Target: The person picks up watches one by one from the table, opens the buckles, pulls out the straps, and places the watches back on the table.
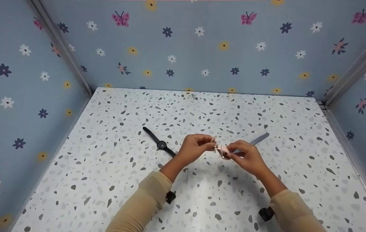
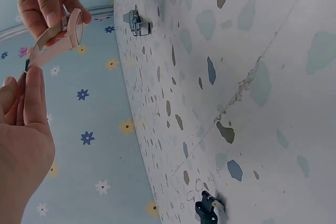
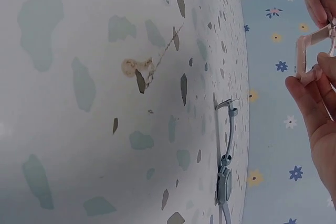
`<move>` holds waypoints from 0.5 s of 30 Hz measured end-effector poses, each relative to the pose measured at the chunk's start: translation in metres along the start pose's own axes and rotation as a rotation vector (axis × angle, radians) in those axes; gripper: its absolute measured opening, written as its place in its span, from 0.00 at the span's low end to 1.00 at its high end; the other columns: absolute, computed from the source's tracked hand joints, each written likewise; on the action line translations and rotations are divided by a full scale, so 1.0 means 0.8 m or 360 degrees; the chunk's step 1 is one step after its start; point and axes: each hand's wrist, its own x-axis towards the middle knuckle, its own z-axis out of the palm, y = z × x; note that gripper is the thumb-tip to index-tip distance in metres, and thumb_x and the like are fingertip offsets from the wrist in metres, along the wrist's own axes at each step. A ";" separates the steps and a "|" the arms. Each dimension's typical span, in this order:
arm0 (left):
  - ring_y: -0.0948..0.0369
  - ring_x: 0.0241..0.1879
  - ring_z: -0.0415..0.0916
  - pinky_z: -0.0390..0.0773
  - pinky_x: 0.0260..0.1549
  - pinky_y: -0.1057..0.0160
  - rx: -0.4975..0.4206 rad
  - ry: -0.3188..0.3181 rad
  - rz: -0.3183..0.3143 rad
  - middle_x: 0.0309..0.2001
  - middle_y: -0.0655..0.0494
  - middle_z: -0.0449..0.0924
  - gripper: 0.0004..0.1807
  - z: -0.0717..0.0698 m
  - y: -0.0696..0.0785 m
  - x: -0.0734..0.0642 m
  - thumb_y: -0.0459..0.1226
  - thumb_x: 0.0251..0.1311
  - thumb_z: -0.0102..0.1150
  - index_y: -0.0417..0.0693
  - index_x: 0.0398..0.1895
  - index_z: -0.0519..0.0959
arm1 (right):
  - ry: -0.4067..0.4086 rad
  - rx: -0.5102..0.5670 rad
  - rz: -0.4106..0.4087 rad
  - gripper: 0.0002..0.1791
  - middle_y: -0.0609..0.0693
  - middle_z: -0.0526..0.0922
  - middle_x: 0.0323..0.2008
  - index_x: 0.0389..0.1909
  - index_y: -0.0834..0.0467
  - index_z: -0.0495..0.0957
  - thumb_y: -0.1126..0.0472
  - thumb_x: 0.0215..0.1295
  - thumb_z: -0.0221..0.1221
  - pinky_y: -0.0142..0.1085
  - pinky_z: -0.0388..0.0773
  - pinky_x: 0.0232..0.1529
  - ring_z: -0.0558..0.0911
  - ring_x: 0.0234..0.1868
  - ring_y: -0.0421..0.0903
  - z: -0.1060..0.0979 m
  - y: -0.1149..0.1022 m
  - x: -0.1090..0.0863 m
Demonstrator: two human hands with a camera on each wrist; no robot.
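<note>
Both hands hold a pink wristwatch raised over the table, its strap bent into a loop. My left hand pinches the strap near its dark metal buckle end, as the left wrist view shows at the strap. My right hand grips the watch on the other side with thumb and fingers. Beyond the right hand lies a grey watch, partly hidden by that hand. A black watch lies left of the left hand, its strap stretched out and its lower end behind the forearm.
The white speckled table meets blue flowered panels at the back and both sides. Metal edge posts stand at the corners. A thin crack-like mark runs across the tabletop.
</note>
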 end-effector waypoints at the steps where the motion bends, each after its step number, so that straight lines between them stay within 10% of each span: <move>1: 0.54 0.37 0.84 0.84 0.42 0.59 -0.0012 -0.0001 -0.0003 0.39 0.40 0.84 0.09 0.000 0.000 0.000 0.27 0.60 0.64 0.29 0.41 0.82 | 0.0001 -0.0007 -0.0001 0.10 0.61 0.81 0.38 0.39 0.70 0.83 0.79 0.56 0.64 0.35 0.85 0.38 0.83 0.38 0.56 0.000 0.000 0.000; 15: 0.55 0.38 0.83 0.83 0.45 0.51 -0.0212 -0.0125 -0.0006 0.39 0.43 0.82 0.05 -0.009 0.000 -0.002 0.31 0.69 0.55 0.35 0.38 0.75 | -0.0001 -0.0004 0.0069 0.09 0.59 0.82 0.37 0.39 0.69 0.83 0.77 0.56 0.65 0.35 0.85 0.37 0.83 0.37 0.54 0.000 -0.001 -0.005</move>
